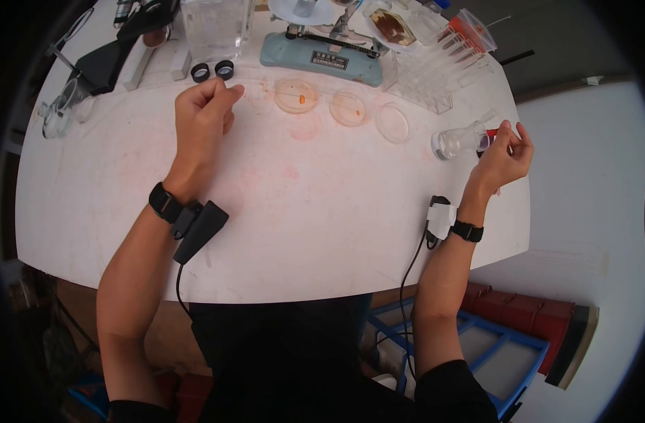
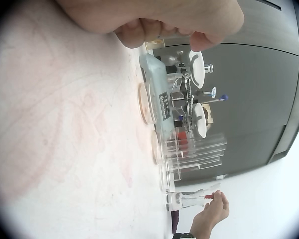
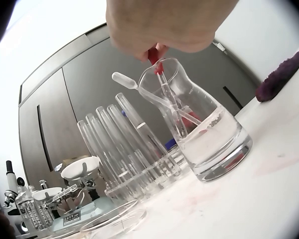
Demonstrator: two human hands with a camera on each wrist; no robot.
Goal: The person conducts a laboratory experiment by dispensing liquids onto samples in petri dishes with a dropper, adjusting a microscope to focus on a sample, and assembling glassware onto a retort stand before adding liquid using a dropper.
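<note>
My right hand (image 1: 505, 156) pinches the red bulb of a glass dropper (image 3: 156, 57) over a conical flask (image 3: 217, 137). The dropper's glass tube reaches down inside the flask, which stands on the table with clear liquid in its bottom. A clear plastic pipette (image 3: 124, 80) leans in the same flask, its bulb sticking out past the rim. Over the table's left half, my left hand (image 1: 201, 116) has its fingers loosely curled, with nothing visible in them. Nearest to it on the right is a petri dish (image 1: 286, 106) with a small orange piece.
Beyond lie a second petri dish (image 1: 341, 116) with an orange bit and a clear dish (image 1: 393, 124). A blue-green balance (image 1: 283, 55) stands behind them. A rack of test tubes (image 1: 428, 88) is left of the flask. Two black-rimmed pieces (image 1: 200, 72) sit near my left hand.
</note>
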